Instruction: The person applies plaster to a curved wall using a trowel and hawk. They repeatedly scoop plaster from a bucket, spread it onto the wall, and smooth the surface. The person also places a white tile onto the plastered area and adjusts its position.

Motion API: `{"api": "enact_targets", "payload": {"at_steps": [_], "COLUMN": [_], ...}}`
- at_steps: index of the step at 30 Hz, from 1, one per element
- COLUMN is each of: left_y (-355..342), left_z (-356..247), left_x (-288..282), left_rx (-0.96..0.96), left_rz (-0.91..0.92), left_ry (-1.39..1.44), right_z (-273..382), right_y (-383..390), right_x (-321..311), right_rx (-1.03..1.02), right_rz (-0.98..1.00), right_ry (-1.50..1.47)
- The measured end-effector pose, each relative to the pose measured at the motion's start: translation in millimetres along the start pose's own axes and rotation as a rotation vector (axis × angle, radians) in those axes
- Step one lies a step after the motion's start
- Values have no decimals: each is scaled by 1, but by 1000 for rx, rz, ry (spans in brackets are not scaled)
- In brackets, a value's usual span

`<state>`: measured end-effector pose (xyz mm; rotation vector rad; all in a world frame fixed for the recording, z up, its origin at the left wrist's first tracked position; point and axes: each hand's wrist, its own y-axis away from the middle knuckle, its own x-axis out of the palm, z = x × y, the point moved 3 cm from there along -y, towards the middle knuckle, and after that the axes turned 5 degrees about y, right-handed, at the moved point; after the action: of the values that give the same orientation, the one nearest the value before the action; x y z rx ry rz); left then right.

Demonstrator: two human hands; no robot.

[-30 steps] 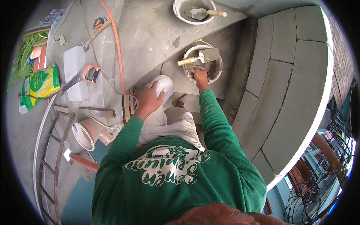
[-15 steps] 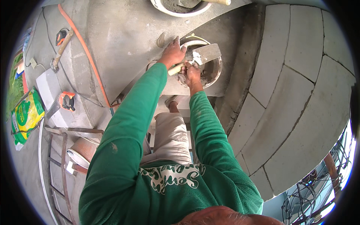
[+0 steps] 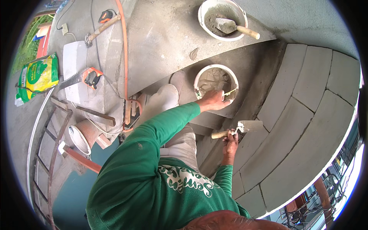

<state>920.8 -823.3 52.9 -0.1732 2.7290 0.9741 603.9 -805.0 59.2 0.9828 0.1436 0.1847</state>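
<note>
Gripping a wooden-handled grey trowel (image 3: 251,126) in the right hand (image 3: 230,143), a worker (image 3: 153,191) clasps a round white bucket (image 3: 217,66) by its yellow handle (image 3: 230,92), left hand (image 3: 214,100) above the concrete step (image 3: 226,112).

Under and just ahead of the left hand (image 3: 211,101) and its fingers stands a round white bucket (image 3: 216,66) with wet grey mortar (image 3: 214,78) in it, and farther ahead another white round bucket (image 3: 244,17) holds a pointed metal trowel (image 3: 225,25), its handle over the right rim. The right hand (image 3: 230,146), nearer the body, has a rectangular metal trowel (image 3: 251,126) in its fingers, handle leftward and blade rightward, before a curved grey block wall (image 3: 295,126). Well left of the left fingers run an orange hose (image 3: 124,50), then an orange-handled saw (image 3: 74,79) across a white rectangular block (image 3: 74,57), then a yellow-green bag (image 3: 38,78).
</note>
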Motion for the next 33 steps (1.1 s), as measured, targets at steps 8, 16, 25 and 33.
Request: {"api": "enact_targets", "payload": {"at_steps": [8,16,25,33], "left_y": [100,136,117,171], "left_z": [-77,-43,56,113], "left_x": [-171,-261,-368,-402], "left_rx": [73,53,-66,-261], "left_rz": [-331,-463,-773,-1261], "left_ry": [151,242,307,-3], "right_z": [47,101,100,105], "right_y": [19,24,5,-27], "right_x": [38,171,368,528], "right_rx": [-56,-244,-188,-194], "right_rz": [77,451,605,514], "right_ry": [75,429,541,648]}}
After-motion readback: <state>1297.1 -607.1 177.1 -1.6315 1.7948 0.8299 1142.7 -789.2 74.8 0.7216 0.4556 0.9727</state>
